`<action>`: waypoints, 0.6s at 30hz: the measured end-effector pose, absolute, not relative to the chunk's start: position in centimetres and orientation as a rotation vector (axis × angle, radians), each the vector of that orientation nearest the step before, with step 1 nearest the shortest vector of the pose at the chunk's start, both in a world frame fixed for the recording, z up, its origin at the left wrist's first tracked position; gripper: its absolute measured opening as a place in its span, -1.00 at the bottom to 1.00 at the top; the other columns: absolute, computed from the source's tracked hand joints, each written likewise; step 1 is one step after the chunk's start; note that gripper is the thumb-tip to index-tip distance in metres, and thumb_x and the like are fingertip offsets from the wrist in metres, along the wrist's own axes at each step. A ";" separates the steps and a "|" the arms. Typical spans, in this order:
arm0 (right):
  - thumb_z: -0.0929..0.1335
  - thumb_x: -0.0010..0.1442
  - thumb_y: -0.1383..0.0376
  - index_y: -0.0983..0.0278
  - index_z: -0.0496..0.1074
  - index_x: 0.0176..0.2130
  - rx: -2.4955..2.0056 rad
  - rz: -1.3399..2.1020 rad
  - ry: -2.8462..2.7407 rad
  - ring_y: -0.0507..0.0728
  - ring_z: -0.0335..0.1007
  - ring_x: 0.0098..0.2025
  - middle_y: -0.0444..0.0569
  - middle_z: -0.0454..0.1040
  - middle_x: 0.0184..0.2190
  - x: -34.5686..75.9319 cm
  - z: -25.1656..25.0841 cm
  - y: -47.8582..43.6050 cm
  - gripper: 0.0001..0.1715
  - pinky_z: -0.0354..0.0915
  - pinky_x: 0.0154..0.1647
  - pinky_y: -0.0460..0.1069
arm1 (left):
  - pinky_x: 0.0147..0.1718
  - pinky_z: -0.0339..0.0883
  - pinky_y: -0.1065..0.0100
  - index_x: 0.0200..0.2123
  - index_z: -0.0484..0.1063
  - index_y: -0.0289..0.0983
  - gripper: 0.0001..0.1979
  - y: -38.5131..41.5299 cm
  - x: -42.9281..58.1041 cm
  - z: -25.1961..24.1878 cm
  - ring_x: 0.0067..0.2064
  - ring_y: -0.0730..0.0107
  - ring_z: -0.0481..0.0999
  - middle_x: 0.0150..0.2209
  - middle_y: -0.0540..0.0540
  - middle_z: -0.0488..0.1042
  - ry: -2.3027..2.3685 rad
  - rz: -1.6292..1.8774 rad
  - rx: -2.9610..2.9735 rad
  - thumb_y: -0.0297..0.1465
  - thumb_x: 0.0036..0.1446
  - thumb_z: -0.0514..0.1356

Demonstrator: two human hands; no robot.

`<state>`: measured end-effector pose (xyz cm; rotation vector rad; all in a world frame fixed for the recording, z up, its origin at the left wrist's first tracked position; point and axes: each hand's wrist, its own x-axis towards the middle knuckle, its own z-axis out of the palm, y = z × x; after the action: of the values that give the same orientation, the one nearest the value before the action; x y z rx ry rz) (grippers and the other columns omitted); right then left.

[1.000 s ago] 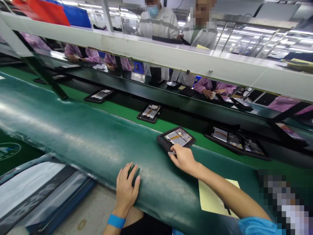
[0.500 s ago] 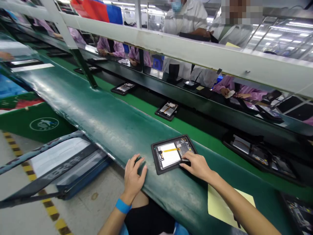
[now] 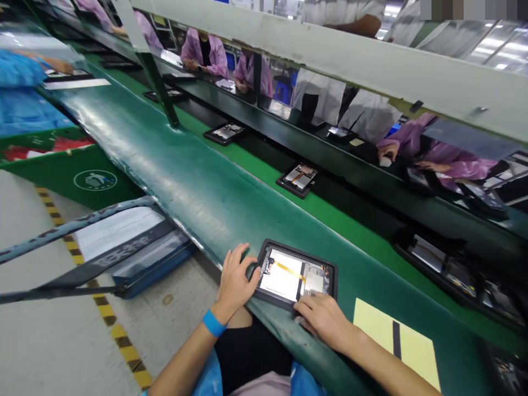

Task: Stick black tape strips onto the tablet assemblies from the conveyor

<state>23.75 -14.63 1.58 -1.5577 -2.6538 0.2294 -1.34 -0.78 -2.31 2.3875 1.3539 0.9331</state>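
An opened tablet [image 3: 284, 278] lies in a black tray [image 3: 336, 272] on the green bench. Its white battery, orange ribbon cable and circuit board are exposed. My left hand [image 3: 237, 280], a blue band on its wrist, is at the tray's left edge with fingers spread and the thumb by the rim. At the near right edge, my right hand [image 3: 324, 319] has its fingers curled over the tray's border. Something greyish shows under those fingers, too small to make out. A yellow sheet [image 3: 375, 324] with a black strip lies right of the tray, partly behind my right forearm.
Beyond the bench [image 3: 198, 192] runs a green conveyor belt [image 3: 330, 217] carrying more opened tablets [image 3: 299, 179]. A slanted post [image 3: 159, 93] and a white beam [image 3: 313, 49] stand across the line. Co-workers in pink sit opposite. A green bin [image 3: 94, 179] is at left.
The tablet and tray have turned clockwise and now lie nearer me. My right hand has moved toward the near edge, while my left hand has come up to the tray. The camera view has tilted down.
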 end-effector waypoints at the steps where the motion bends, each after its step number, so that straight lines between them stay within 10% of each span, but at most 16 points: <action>1: 0.33 0.42 0.14 0.23 0.46 -0.13 -1.514 0.271 -2.641 0.13 0.45 -0.32 -0.05 0.56 -0.32 23.3 1.8 -14.8 -0.78 0.22 -0.27 0.01 | 0.30 0.17 -0.21 -0.19 0.49 -0.18 -0.86 -1.0 -1.3 -2.2 0.30 -0.02 0.36 0.23 -0.25 0.40 1.350 0.903 2.397 -0.36 0.25 0.13; 18: 0.29 0.46 0.10 0.29 0.37 0.24 -1.839 0.073 -2.635 0.14 0.53 -0.27 0.11 0.53 -0.07 20.1 2.6 -8.3 -0.51 0.27 -0.27 -0.01 | 0.26 0.10 -0.38 -0.25 0.53 -0.29 -0.85 -1.4 1.8 1.1 0.30 -0.35 0.31 0.20 -0.39 0.44 1.385 0.613 2.597 -0.36 0.13 0.24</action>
<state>20.08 -8.33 2.60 -1.8393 -2.6348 0.0734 1.75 -1.35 1.10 2.5967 1.3847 0.6129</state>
